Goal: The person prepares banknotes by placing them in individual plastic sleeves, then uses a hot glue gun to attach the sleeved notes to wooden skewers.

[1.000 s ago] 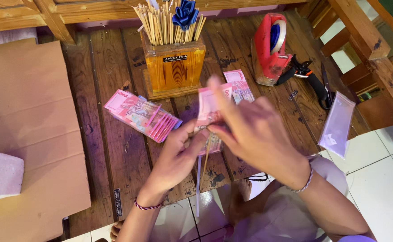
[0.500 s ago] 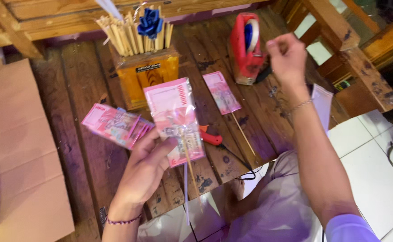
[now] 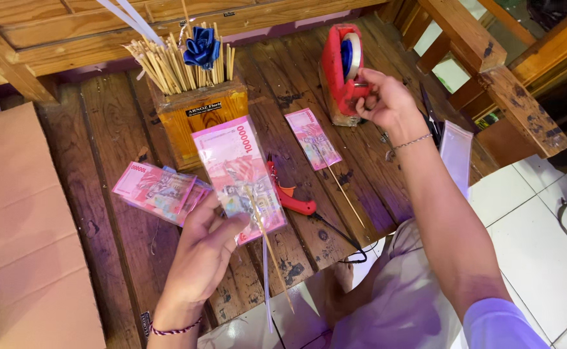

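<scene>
The person sits at a low wooden desk of dark, worn planks. The left hand is closed on a pink banknote, thumb across its lower face and fingers behind it, holding the note upright and slightly tilted above the desk. A thin wooden stick lies along the note's lower half and juts out below it, and a pale strip hangs down beside the stick. The right hand is stretched out to the red tape dispenser at the far right of the desk; its fingers are curled at the dispenser's front edge, touching it, though whether they grip a piece of tape cannot be told. A chain bracelet sits on the right wrist and a cord bracelet on the left. A stack of pink banknotes lies flat on the desk just left of the left hand. Another single pink banknote lies flat between the held note and the dispenser, with a stick running out from under it towards the near edge. A red-handled tool lies on the desk partly behind the held note. At the back stands a wooden box filled with upright sticks and a blue ribbon bow. Brown cardboard covers the left side.
</scene>
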